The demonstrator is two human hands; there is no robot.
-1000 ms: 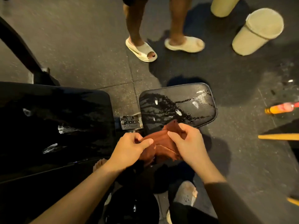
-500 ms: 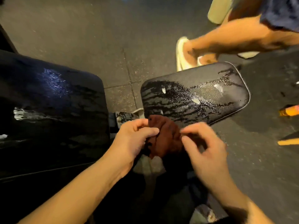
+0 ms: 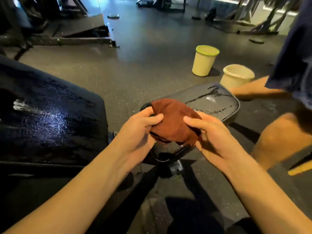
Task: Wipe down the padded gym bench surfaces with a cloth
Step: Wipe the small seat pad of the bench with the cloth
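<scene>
A rust-brown cloth [image 3: 173,122] is bunched between both hands above the near end of the small black seat pad [image 3: 214,103], which glistens with wet streaks. My left hand [image 3: 140,132] grips the cloth's left side with thumb on top. My right hand [image 3: 211,135] holds its right side, fingers curled under it. The large black back pad [image 3: 50,119] lies to the left, wet and shiny, apart from both hands.
Another person's bare legs [image 3: 278,137] and dark shorts stand close on the right. Two pale buckets [image 3: 205,60] [image 3: 236,76] sit on the dark rubber floor behind the seat pad. Gym machine frames [image 3: 81,36] line the back. A yellow handle [image 3: 300,169] lies at right.
My head has tilted up, bringing the gym floor and buckets into view. The cloth has been lifted and gathered between both hands, my right hand now holding it. The other person stepped right.
</scene>
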